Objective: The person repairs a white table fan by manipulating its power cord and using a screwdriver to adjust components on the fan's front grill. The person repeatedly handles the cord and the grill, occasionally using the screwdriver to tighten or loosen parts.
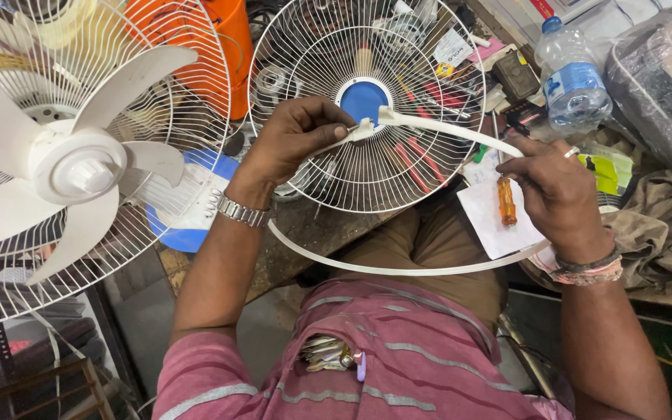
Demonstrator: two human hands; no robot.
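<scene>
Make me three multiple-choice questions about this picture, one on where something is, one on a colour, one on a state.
1. Where is the water bottle?
A. upper right
B. lower left
C. in the left hand

2. What colour is the hub of the loose fan guard?
A. green
B. blue
C. black

3. How is the white plastic ring?
A. closed up
C. snapped into three pieces
B. open, ends apart

Answers:
1 A, it stands at the upper right on the bench.
2 B, the centre disc is blue.
3 B, the left hand and right hand hold its separated ends.
</scene>
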